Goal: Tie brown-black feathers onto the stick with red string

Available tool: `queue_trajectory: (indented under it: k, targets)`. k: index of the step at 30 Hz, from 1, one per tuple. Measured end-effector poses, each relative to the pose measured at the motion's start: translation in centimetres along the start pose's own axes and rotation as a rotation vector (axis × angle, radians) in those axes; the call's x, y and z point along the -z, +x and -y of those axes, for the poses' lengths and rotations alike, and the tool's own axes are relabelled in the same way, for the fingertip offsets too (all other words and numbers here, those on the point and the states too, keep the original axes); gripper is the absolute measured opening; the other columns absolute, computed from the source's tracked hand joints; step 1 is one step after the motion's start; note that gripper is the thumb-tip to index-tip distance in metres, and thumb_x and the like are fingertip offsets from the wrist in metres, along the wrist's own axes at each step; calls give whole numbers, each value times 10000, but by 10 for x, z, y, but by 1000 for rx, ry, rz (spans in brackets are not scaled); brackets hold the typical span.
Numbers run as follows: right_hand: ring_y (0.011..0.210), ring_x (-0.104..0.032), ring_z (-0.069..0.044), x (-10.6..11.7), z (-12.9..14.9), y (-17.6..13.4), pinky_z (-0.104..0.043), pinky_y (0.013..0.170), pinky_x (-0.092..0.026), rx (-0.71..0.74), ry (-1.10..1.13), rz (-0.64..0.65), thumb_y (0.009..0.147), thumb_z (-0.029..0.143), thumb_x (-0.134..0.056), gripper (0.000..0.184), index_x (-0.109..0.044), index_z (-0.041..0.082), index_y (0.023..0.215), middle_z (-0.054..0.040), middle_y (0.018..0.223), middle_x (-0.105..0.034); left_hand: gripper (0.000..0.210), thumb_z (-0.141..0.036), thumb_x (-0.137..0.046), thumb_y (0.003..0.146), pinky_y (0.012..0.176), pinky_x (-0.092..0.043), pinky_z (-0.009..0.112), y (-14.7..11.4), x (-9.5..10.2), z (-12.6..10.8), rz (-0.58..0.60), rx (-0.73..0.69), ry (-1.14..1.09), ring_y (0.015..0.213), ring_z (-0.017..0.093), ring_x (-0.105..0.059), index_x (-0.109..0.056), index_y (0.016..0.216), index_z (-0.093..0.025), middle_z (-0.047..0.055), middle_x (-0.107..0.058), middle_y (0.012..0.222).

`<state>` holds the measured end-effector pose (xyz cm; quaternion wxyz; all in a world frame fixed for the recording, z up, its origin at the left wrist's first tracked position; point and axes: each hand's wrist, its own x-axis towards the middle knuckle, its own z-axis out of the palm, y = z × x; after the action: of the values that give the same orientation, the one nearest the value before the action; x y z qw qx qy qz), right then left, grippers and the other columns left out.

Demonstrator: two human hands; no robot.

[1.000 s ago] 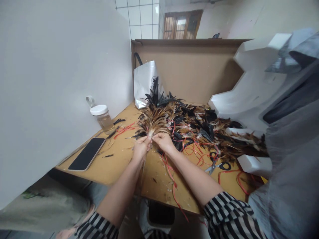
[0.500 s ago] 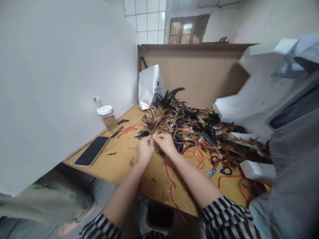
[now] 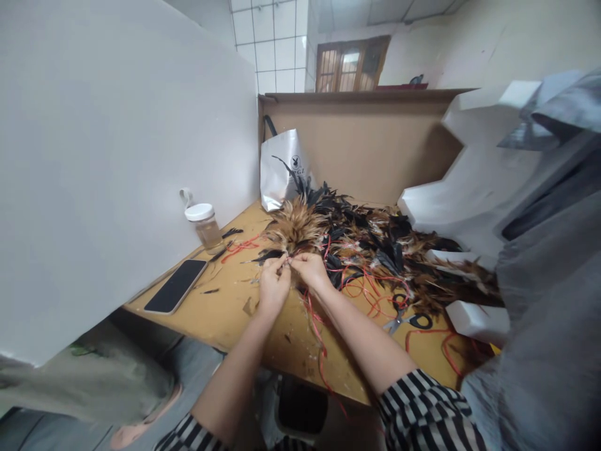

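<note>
While left hand (image 3: 274, 282) and right hand (image 3: 310, 272) pinch feather bundle (image 3: 297, 227) at base, best keep grips close, firm.

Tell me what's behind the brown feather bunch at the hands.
Behind the brown feather bunch show dark feathers, a silver bag and, farther back, a cardboard panel. The feathers hide the tabletop there; whatever lies beneath them cannot be seen.

On my head-camera feed I can read the silver bag (image 3: 275, 169): a ringed black rabbit-head emblem (image 3: 295, 163) stands above dark capitals (image 3: 299, 172). I make out "PG"; beside it, a feather (image 3: 287, 168) and blur keep me from the outer characters.
</note>
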<state>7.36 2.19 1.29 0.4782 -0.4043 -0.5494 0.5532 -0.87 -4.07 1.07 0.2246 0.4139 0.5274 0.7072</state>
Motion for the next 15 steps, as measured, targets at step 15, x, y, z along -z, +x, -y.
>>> queue_trajectory:
  k: [15]
  targets:
    - [449, -476, -84, 3, -3, -1, -212, 465, -339, -63, 178, 139, 484, 311, -735, 209, -668, 149, 597, 0, 525, -625, 365, -340, -769, 558, 366, -212, 173, 3, 4, 7, 104, 349, -342, 393, 26, -374, -696, 823, -100, 2, -588, 604]
